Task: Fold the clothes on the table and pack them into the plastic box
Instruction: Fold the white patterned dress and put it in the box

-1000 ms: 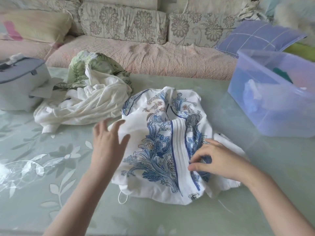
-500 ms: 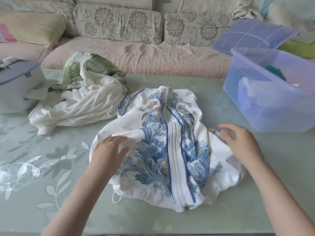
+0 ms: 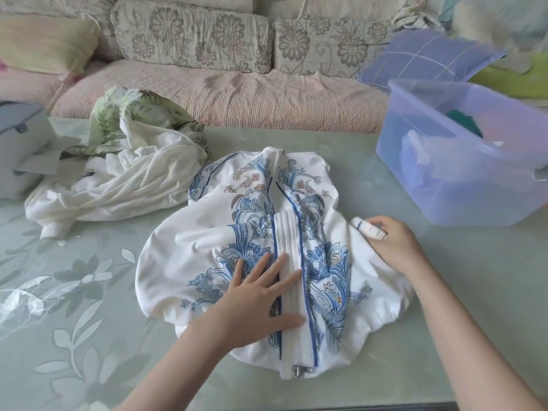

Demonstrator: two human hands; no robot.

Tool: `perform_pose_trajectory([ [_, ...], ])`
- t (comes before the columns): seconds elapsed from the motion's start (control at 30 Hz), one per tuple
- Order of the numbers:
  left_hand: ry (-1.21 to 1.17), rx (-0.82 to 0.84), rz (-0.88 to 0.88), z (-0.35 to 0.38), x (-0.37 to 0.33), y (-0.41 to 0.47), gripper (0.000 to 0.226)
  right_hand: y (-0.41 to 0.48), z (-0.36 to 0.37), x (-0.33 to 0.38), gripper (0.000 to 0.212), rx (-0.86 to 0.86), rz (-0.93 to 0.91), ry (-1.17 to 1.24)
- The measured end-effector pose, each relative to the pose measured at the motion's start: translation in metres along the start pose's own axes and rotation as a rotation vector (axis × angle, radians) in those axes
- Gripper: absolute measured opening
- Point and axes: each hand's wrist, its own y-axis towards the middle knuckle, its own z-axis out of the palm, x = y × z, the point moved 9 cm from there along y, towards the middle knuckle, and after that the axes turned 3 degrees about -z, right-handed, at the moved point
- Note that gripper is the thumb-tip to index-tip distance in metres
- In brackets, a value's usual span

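While the left hand (image 3: 261,295) lies flat, fingers spread, on the zip jacket (image 3: 252,209) on the table (image 3: 89,292) & the right hand (image 3: 394,244) grips its sleeve cuff (image 3: 367,228) nr the plastic box (image 3: 439,188), best pin the front firmly & draw the cuff straight across w/o bunching.

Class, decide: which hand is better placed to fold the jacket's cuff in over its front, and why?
Right, probably. The right hand grips the cuff at the jacket's edge and can carry it inward; the left hand lies flat beside the zip, pinning the front.
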Motion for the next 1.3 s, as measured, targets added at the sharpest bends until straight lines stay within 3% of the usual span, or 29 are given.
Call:
perform_pose_trajectory([
  [0.17, -0.015, 0.016, -0.024, 0.004, 0.004, 0.0, 0.08, -0.022, -0.08, 0.001, 0.039, -0.574, 0.091, -0.067],
  [0.23, -0.051, 0.033, -0.049, 0.003, 0.01, -0.002, 0.081, -0.027, -0.092, -0.005, 0.041, -0.647, 0.094, -0.117],
  [0.37, -0.073, -0.048, -0.025, -0.008, 0.015, -0.007, 0.084, -0.017, -0.065, 0.0, 0.052, -0.495, -0.023, -0.305],
  [0.47, -0.138, -0.317, 0.043, -0.037, 0.014, -0.011, 0.08, -0.009, -0.032, 0.025, 0.039, -0.29, -0.233, -0.316],
  [0.57, -0.24, -0.646, -0.022, -0.072, 0.039, -0.023, 0.044, -0.006, -0.006, 0.023, 0.018, -0.098, -0.161, -0.186],
  [0.63, -0.237, -0.745, -0.203, -0.083, 0.064, -0.033, 0.035, -0.008, 0.008, 0.017, 0.039, 0.008, -0.075, -0.225],
  [0.73, -0.335, -0.661, -0.552, -0.076, 0.112, -0.049, 0.053, -0.015, 0.015, 0.025, 0.054, 0.075, -0.066, -0.35],
  [0.9, -0.423, -0.473, -0.793, -0.067, 0.151, -0.051, 0.054, -0.021, 0.022, 0.048, 0.03, 0.09, -0.185, -0.315],
  [1.0, -0.465, -0.412, -0.695, -0.065, 0.139, -0.039, 0.036, -0.023, 0.018, 0.053, 0.02, 0.02, -0.196, -0.298],
  [1.07, -0.619, -0.358, -0.511, -0.063, 0.113, -0.028, 0.018, -0.022, 0.017, 0.054, 0.016, -0.019, -0.197, -0.294],
  [1.13, -0.812, -0.315, -0.319, -0.069, 0.076, -0.022, 0.017, -0.02, 0.014, 0.058, 0.016, -0.089, -0.228, -0.24],
  [1.2, -0.927, -0.257, -0.176, -0.069, 0.042, -0.019, 0.006, -0.026, 0.005, 0.074, 0.026, -0.202, -0.304, -0.187],
  [1.3, -0.871, -0.139, -0.011, -0.052, 0.007, -0.011, 0.04, -0.044, 0.006, 0.105, 0.044, -0.153, -0.361, -0.009],
])
